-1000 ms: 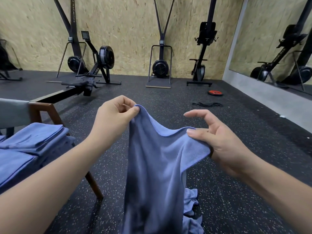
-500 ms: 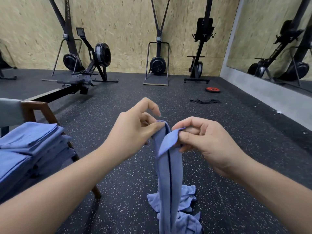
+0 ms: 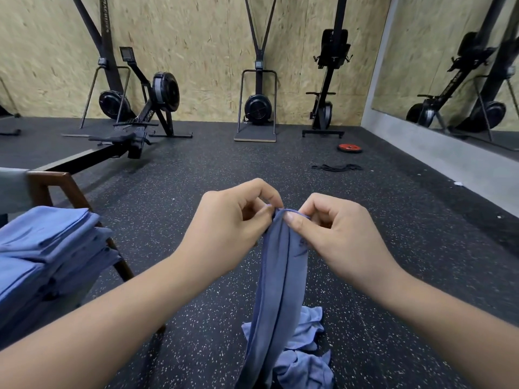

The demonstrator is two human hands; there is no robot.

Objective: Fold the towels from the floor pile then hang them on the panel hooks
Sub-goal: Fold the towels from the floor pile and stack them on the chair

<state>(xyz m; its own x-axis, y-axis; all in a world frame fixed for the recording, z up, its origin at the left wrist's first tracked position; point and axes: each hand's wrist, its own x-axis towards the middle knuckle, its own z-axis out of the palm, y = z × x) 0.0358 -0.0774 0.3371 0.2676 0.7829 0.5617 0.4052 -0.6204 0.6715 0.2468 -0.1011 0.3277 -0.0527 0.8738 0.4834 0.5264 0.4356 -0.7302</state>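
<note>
Speckled black rubber flooring [image 3: 182, 209] is stretching away to a far chipboard wall [image 3: 196, 37], where black rowing machines [image 3: 157, 96] are standing well apart from the work. At near left, a stack of folded blue cloth towels [image 3: 47, 242] is resting on a brown wooden chair [image 3: 56, 183]. In the centre, a long blue cloth towel [image 3: 278, 290] is hanging doubled lengthwise from the person's fingers, its lower end running out of view in front of the crumpled pile of blue towels [image 3: 306, 357] lying on the floor. The left hand [image 3: 233, 228] and the right hand [image 3: 337, 234] are meeting almost knuckle to knuckle, each pinching the towel's top edge between thumb and curled forefinger. To fold well here, the person is probably needing to match the corners edge to edge, let the cloth's weight pull both halves flat, and check that the dark hems are lining up before halving again. No panel hooks are showing in this view.
</note>
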